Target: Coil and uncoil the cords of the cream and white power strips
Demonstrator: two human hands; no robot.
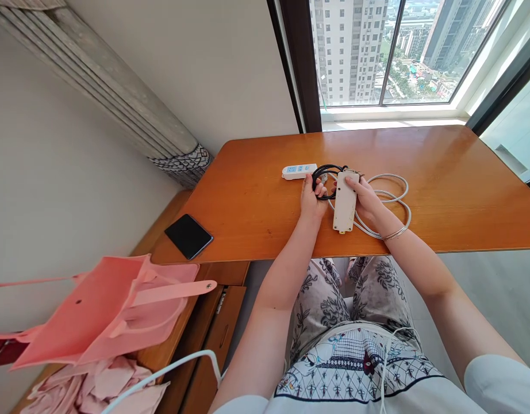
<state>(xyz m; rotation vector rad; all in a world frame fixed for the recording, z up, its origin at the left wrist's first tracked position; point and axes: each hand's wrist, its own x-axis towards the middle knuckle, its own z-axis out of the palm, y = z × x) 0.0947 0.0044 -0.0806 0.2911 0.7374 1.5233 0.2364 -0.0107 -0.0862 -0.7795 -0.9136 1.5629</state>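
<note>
In my right hand [363, 195] is a cream-coloured power strip [345, 204], held with its plain, screwed side towards me and its long side pointing at my body. My left hand [313, 198] has its fingers curled round a looped black cable [327, 168], just left of that strip. The black loops meet the strip's far end. A second, white power strip [299, 171] with blue sockets lies on the table beyond my left hand. White cable [398, 198] lies in loops on the wood beside and under my right wrist.
The brown wooden table [446, 190] stands before a window [388, 52]. A black tablet [188, 236] lies at its left front corner. Lower left, a pink bag [96, 316] and pink cloth [96, 385] rest on a wooden cabinet [215, 339]. A curtain [131, 98] hangs at the left.
</note>
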